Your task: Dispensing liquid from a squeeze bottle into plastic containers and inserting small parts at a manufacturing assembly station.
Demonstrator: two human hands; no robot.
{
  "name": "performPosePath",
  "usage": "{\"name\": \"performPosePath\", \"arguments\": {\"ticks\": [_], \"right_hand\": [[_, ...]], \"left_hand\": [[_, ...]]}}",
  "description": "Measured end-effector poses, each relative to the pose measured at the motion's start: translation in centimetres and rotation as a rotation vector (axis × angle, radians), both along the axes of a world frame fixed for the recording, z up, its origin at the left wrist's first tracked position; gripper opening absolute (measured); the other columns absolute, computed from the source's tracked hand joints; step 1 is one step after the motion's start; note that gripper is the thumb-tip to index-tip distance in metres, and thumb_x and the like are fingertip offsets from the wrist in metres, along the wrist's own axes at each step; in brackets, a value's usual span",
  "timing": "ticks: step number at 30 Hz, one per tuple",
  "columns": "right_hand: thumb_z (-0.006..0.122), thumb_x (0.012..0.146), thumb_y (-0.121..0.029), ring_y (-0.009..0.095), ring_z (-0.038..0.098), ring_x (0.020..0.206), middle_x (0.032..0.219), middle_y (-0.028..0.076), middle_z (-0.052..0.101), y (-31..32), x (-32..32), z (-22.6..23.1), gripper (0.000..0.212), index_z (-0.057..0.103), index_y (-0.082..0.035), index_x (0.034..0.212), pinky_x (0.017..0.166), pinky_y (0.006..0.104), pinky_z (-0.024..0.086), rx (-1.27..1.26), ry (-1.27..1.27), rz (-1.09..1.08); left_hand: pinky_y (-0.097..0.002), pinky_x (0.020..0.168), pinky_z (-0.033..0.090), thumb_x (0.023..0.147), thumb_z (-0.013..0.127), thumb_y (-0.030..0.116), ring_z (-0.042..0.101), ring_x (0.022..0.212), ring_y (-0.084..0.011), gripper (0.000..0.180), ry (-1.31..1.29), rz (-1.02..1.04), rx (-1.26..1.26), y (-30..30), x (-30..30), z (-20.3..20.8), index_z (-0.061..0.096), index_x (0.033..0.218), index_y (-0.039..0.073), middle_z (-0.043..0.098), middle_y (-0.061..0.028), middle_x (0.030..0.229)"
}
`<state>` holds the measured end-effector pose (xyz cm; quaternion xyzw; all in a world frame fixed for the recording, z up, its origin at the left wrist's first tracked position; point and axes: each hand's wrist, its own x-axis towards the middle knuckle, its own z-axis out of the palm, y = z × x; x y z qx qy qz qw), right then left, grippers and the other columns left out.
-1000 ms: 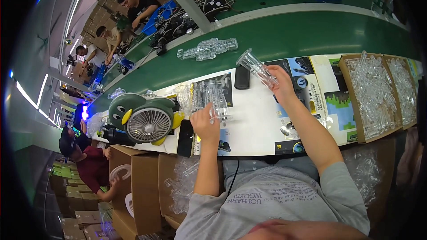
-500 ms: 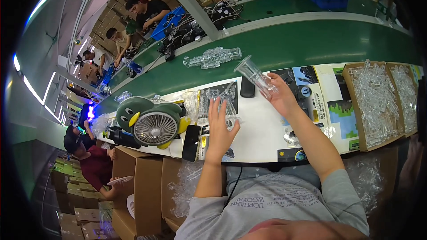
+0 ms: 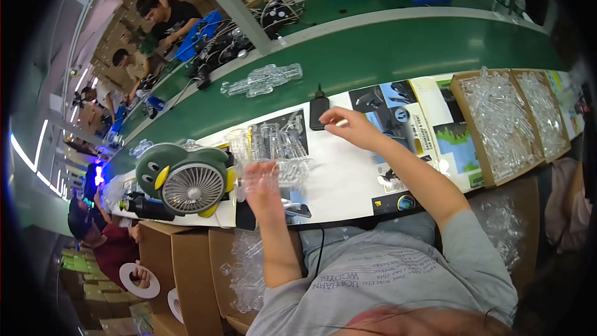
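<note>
My left hand (image 3: 263,190) is closed on a clear plastic tube (image 3: 254,176) with a flared end, held sideways above the table's near part. See-through plastic hides where the tube ends against the pieces behind it. My right hand (image 3: 357,129) reaches to a small black bottle (image 3: 319,112) with a pointed tip. Its curled fingers are apart, with the fingertips at the bottle's right side; whether they touch cannot be made out. Several clear plastic pieces (image 3: 273,140) stand just beyond my left hand.
A green penguin-shaped fan (image 3: 186,177) stands at left. Cardboard trays (image 3: 490,177) of clear parts lie at right. More clear pieces (image 3: 264,79) rest on the green conveyor belt (image 3: 373,50). Open cartons (image 3: 196,267) stand at lower left. People work along the far side and at left.
The clear tube has passed from my right hand to my left. My right hand has moved left and down to the black bottle. The view has shifted right.
</note>
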<state>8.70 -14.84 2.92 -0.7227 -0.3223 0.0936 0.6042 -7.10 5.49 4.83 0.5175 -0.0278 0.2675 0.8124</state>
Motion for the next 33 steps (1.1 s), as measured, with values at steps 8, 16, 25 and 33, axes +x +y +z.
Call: {"name": "performPosePath", "arguments": {"ticks": [8,16,25,33], "right_hand": [[0.056,0.073,-0.011,0.020,0.051,0.087,0.087,0.005,0.052,2.6,3.6,-1.7,0.034,0.059,-0.021,0.106,0.073,0.0336,0.040,-0.628,-1.158,-0.191],[0.059,0.070,-0.009,0.018,0.050,0.092,0.088,0.003,0.051,3.4,5.6,-1.1,0.037,0.056,-0.022,0.104,0.076,0.0331,0.036,-0.797,-1.358,-0.046],[0.069,0.070,-0.004,0.016,0.055,0.090,0.098,0.005,0.055,0.0,0.4,1.4,0.057,0.042,-0.016,0.119,0.078,0.0285,0.045,0.322,-0.358,-0.475],[0.061,0.078,-0.009,0.006,0.041,0.055,0.075,0.000,0.046,-5.8,2.9,0.6,0.043,0.044,-0.014,0.118,0.050,0.0185,0.035,1.014,0.489,-0.231]], "left_hand": [[-0.0379,0.092,0.040,0.073,0.067,0.016,0.050,0.096,-0.0185,0.047,0.066,-0.077,-0.047,1.1,-3.4,-0.9,0.044,0.113,0.006,0.050,-0.0060,0.099],[-0.0369,0.083,0.043,0.069,0.070,0.014,0.051,0.085,-0.0181,0.058,0.089,-0.160,-0.015,1.1,-5.9,-0.1,0.039,0.118,0.006,0.050,-0.0061,0.089],[-0.0370,0.086,0.043,0.069,0.067,0.009,0.051,0.096,-0.0206,0.061,0.135,-0.181,-0.014,0.9,-6.0,-0.1,0.037,0.122,0.007,0.050,-0.0075,0.096],[-0.0279,0.083,0.042,0.067,0.071,0.003,0.053,0.091,-0.0153,0.059,0.160,-0.320,0.305,-7.0,6.6,0.5,0.042,0.118,0.005,0.049,-0.0032,0.091]]}}
